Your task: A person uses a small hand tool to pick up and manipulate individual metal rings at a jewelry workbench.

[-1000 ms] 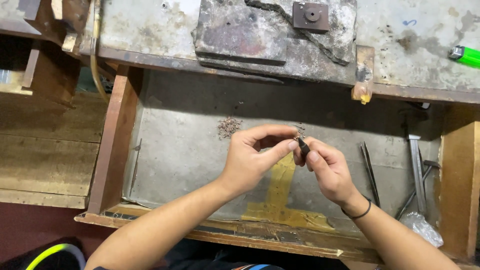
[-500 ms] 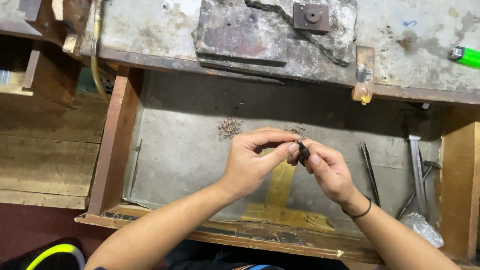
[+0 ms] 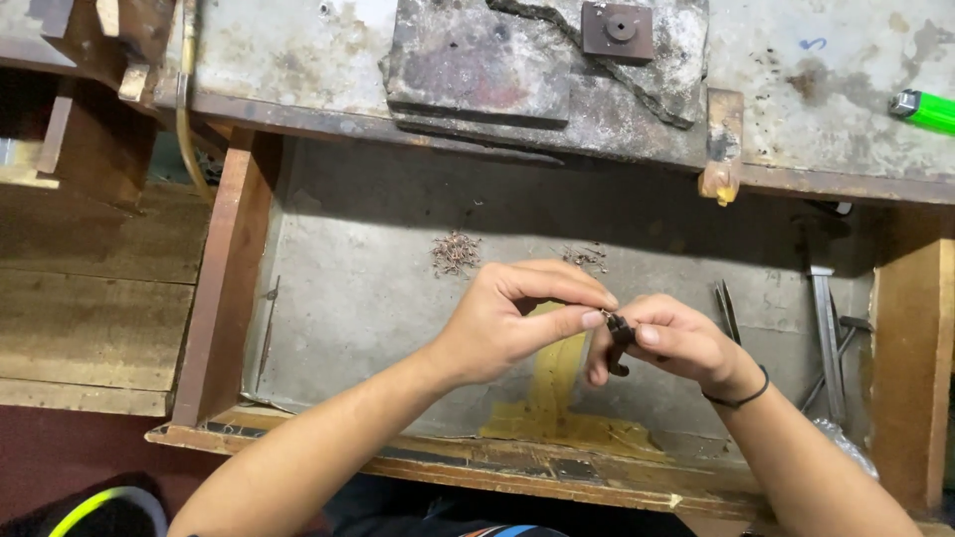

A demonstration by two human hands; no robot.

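Now, hands: left hand [image 3: 497, 323] and right hand [image 3: 667, 343] meet fingertip to fingertip.
Right hand: clamped on small dark tool [image 3: 619, 333].
Left hand: pinched at tool's tip.
Below: open drawer [image 3: 348, 298].

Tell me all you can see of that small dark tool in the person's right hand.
The small dark tool looks like a short, slim pair of pliers or a similar gripping tool, blackish and probably metal. The right hand wraps most of it, so only its tip and a bit of the lower end show. Its tip points up and left, meeting the fingertips of the left hand, which pinch something too tiny to make out. It is held above the drawer tray, not resting on it.
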